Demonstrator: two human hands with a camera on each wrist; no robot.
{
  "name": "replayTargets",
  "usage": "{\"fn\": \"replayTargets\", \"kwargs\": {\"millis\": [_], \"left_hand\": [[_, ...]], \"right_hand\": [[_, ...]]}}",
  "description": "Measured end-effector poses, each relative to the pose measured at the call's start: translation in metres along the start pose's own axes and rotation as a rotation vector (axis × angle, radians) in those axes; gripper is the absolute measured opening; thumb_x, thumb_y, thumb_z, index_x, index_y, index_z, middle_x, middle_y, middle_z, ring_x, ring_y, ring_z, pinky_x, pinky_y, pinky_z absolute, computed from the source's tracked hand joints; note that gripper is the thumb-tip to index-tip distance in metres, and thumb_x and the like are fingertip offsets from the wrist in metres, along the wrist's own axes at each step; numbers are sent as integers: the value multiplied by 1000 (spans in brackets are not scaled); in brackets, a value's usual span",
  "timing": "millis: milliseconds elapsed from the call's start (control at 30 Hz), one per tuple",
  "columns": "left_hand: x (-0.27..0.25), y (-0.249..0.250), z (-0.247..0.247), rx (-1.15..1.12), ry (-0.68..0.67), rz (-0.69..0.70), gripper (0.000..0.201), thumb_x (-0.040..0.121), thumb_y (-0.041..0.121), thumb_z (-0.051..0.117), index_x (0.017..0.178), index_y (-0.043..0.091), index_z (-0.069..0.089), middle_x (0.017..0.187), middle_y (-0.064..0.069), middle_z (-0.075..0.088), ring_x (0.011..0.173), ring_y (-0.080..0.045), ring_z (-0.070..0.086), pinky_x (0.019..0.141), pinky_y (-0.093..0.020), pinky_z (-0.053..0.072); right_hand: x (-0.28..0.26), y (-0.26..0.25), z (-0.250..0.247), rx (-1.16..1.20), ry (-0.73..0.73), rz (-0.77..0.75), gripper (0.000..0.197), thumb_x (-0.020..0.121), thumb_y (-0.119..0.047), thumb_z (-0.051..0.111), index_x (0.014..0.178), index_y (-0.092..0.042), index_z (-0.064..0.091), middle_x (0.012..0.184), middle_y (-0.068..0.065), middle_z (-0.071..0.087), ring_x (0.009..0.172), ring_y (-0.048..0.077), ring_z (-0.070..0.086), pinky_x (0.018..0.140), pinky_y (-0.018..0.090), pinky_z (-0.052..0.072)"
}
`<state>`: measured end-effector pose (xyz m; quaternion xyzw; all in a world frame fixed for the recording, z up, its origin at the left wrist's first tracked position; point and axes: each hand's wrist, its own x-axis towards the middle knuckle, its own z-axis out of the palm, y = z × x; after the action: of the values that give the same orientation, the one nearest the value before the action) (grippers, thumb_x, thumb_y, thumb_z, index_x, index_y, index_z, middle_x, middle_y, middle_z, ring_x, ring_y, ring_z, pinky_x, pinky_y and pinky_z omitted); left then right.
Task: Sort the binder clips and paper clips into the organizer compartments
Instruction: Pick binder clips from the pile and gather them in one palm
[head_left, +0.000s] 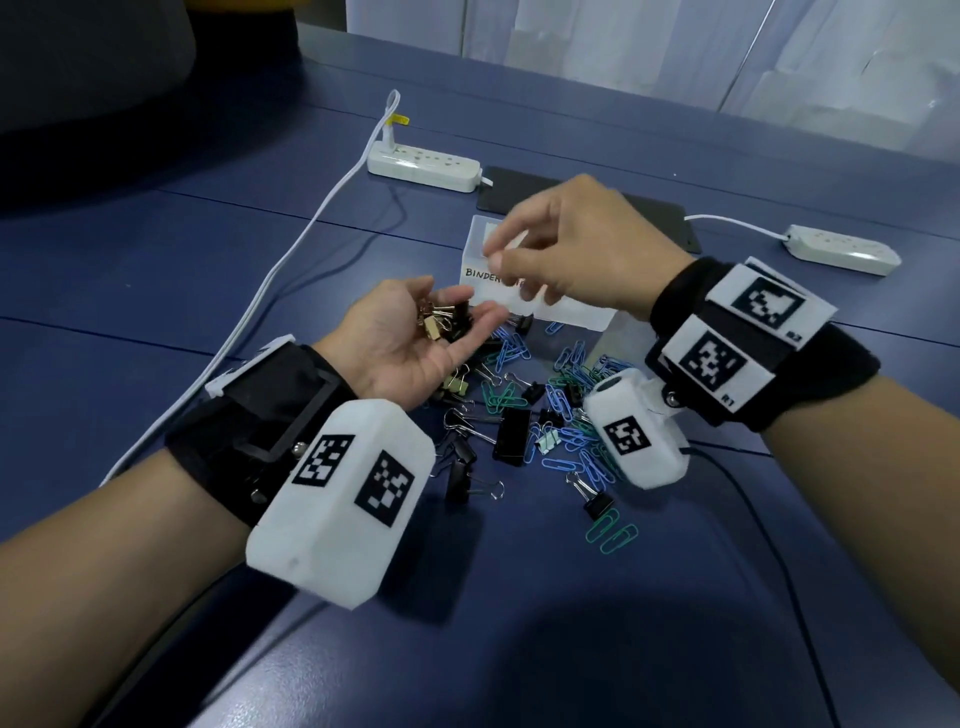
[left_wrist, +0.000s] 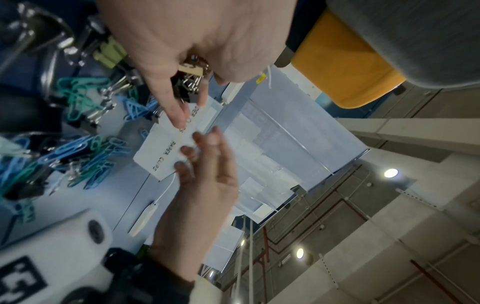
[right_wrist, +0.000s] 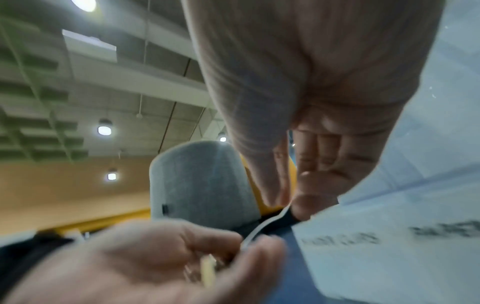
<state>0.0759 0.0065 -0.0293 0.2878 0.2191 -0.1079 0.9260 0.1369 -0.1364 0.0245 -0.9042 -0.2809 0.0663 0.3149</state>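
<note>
My left hand (head_left: 410, 343) is palm up just left of the organizer (head_left: 483, 296), its fingers cupped round several gold and black binder clips (head_left: 447, 319). These binder clips (left_wrist: 191, 72) show again between the fingers in the left wrist view. My right hand (head_left: 550, 244) hovers over the organizer's binder-clip end with its fingers loosely extended and nothing visible in them. The translucent white organizer (left_wrist: 161, 162) carries hand-written labels. A mixed pile of blue and green paper clips (head_left: 571, 410) and black binder clips (head_left: 511, 436) lies on the table below both hands.
Two white power strips (head_left: 423, 166) (head_left: 844, 249) and a black pad (head_left: 660, 218) lie behind the organizer on the blue table (head_left: 156, 291). A white cable (head_left: 291, 254) runs down the left. A grey and yellow chair (right_wrist: 197, 181) stands beyond the table.
</note>
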Motion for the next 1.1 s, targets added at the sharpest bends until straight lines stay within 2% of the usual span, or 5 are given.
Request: {"fn": "replayTargets", "kwargs": {"millis": [200,367,867,967,1100], "left_hand": [[-4,13,-7,-23,39,57,39,103,23,33,83,-3,55,98,-29,59,99,-37,64,71,-45,57],[-4,14,-7,25,55,64,37,102,24,36,87,-3,56,97,-28,60,89,-35,66,81,-44,57],[4,6,-10,29,16,74,27,101,18,37,95,-3,53,112,-26,54,100,-34,61,74,-47,57],[3,3,-11,2,-13,36,31,102,19,34,101,-4,54,104,-27,58,93,-35,62,74,-45,56],[0,10,-18,-80,65,58,39,103,21,32,82,-3,53,86,-27,58,82,-38,62,68,-42,56]], "right_hand": [[-1,27,27,-551,-125,33,26,84,-12,62,108,-18,71,113,10,66,93,28,65,83,36,54],[-1,25,35,-642,-112,19,21,85,-4,60,103,-10,69,106,16,64,93,36,64,73,32,47],[-1,-12,13,-128,25,-51,15,71,-17,71,83,-19,78,79,-4,75,77,7,69,76,13,49],[3,-15,20,35,-7,-45,13,71,-20,76,84,-17,77,80,-1,76,69,8,69,73,20,55],[10,1,18,-98,72,2,15,74,-21,75,88,-18,77,76,-5,69,58,-3,55,57,0,39]]}}
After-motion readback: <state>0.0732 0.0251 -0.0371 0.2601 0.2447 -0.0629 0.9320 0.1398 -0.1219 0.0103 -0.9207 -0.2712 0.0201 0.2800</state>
